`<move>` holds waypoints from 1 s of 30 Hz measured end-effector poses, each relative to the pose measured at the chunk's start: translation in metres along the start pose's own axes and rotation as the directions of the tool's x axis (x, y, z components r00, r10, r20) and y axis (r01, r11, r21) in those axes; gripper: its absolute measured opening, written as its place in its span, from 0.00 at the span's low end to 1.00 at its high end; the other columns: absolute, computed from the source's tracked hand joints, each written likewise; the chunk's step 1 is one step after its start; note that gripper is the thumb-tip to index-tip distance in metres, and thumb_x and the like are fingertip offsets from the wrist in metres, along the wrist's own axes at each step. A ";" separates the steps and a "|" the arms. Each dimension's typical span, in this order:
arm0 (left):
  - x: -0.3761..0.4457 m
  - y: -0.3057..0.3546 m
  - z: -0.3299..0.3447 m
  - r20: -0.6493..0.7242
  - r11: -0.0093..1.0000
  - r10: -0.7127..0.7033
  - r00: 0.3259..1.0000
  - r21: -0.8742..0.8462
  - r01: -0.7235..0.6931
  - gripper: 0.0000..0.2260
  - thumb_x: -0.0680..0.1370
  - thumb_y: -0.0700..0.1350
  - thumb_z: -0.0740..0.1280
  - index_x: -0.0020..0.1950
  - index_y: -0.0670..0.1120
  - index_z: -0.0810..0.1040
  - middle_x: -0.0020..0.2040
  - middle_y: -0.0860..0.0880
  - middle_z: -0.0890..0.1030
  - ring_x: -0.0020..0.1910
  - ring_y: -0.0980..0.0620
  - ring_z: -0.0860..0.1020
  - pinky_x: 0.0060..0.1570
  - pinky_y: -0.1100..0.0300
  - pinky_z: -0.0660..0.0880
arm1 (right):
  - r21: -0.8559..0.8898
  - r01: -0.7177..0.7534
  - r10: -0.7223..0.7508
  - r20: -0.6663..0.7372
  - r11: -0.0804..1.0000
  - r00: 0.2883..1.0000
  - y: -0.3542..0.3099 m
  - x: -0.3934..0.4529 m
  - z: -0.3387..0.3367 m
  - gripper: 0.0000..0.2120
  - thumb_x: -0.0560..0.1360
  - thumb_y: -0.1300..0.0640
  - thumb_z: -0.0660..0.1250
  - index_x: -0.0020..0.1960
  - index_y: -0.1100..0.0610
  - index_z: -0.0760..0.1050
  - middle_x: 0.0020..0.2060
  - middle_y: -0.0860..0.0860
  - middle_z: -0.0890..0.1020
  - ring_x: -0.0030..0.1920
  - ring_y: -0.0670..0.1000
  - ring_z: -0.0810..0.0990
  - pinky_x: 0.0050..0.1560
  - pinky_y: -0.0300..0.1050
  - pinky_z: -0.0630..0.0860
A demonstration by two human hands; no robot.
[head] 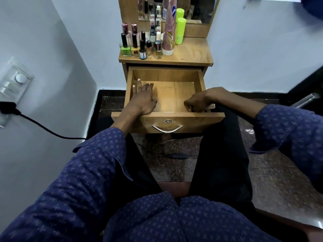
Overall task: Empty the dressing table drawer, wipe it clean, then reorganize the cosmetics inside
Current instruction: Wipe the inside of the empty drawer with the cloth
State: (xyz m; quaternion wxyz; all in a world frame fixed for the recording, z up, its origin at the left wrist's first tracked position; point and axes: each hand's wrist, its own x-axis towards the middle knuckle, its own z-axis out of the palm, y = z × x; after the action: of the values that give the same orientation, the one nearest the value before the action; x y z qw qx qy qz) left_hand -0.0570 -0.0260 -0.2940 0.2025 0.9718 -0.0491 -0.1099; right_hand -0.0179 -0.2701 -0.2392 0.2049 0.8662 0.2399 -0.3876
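Observation:
The wooden drawer (pixel 176 115) of the dressing table is pulled out, and its bare bottom holds no cosmetics. My left hand (pixel 145 99) lies flat inside on the left, fingers straight and reaching toward the left wall. At the drawer's front right corner my right hand (pixel 197 102) is curled round a small pale cloth (pixel 212 106), most of which is hidden by the fingers. The cosmetics (pixel 148 46) stand on the table top: several small bottles, a tall pink tube (pixel 169 32) and a lime-green bottle (pixel 180 30).
A mirror (pixel 201 9) rises behind the table top (pixel 194 55). The drawer front has a metal handle (pixel 167 129) and a lock. A wall socket with a black plug (pixel 8 108) is at left, and its cable runs down. A small black device (pixel 178 155) lies on the floor.

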 end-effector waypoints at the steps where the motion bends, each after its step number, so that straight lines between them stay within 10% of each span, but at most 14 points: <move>1: 0.000 -0.001 0.000 -0.007 1.000 0.000 1.000 -0.006 0.000 0.33 0.86 0.48 0.62 0.86 0.43 0.49 0.86 0.41 0.50 0.84 0.39 0.36 0.82 0.42 0.35 | 0.033 -0.003 0.002 0.010 0.999 1.000 -0.005 -0.001 -0.003 0.13 0.78 0.58 0.59 0.59 0.59 0.77 0.52 0.59 0.83 0.46 0.59 0.82 0.44 0.55 0.81; 11: 0.000 -0.002 0.001 -0.004 0.997 -0.012 1.000 -0.080 0.012 0.32 0.87 0.47 0.60 0.86 0.43 0.47 0.86 0.41 0.50 0.84 0.39 0.36 0.82 0.42 0.35 | 0.334 -0.191 0.252 -0.152 0.923 0.956 -0.041 0.006 0.000 0.14 0.83 0.61 0.60 0.64 0.64 0.77 0.57 0.58 0.80 0.53 0.56 0.78 0.50 0.48 0.71; 22: -0.009 -0.014 -0.015 -0.211 0.998 0.033 0.977 -0.051 -0.045 0.30 0.85 0.42 0.60 0.85 0.42 0.54 0.84 0.39 0.57 0.85 0.38 0.42 0.83 0.39 0.40 | 0.712 0.211 0.055 -0.331 0.670 0.942 -0.093 0.028 -0.031 0.06 0.84 0.61 0.61 0.55 0.63 0.76 0.51 0.56 0.80 0.51 0.55 0.77 0.42 0.44 0.74; 25: -0.012 -0.032 -0.019 -0.140 0.998 -0.029 0.990 -0.067 0.020 0.30 0.86 0.45 0.59 0.86 0.42 0.50 0.86 0.40 0.51 0.85 0.38 0.40 0.82 0.38 0.41 | 0.782 0.325 0.187 -0.483 0.533 0.855 -0.075 0.020 -0.040 0.08 0.83 0.61 0.62 0.61 0.59 0.76 0.54 0.54 0.81 0.51 0.52 0.80 0.44 0.44 0.79; 28: -0.011 -0.034 -0.016 -0.116 0.989 -0.072 0.991 -0.138 0.056 0.30 0.87 0.47 0.58 0.86 0.42 0.49 0.86 0.41 0.50 0.85 0.39 0.40 0.83 0.39 0.41 | 0.682 0.453 0.364 -0.708 0.574 0.605 -0.057 0.014 -0.041 0.10 0.85 0.59 0.59 0.64 0.56 0.73 0.56 0.54 0.80 0.52 0.51 0.79 0.43 0.46 0.78; 30: -0.010 -0.031 -0.013 -0.124 0.992 -0.066 0.990 -0.119 0.051 0.30 0.87 0.48 0.58 0.86 0.42 0.48 0.86 0.40 0.50 0.85 0.39 0.41 0.83 0.39 0.42 | 0.623 0.458 0.294 -0.742 0.634 0.602 -0.050 0.023 -0.033 0.14 0.87 0.53 0.56 0.70 0.57 0.70 0.60 0.57 0.81 0.57 0.56 0.81 0.55 0.56 0.81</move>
State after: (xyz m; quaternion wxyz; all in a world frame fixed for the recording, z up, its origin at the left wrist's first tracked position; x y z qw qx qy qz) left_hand -0.0616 0.0089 -0.2928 0.2577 0.9646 -0.0011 -0.0562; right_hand -0.0144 -0.2064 -0.2450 -0.3327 0.9286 0.1605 -0.0342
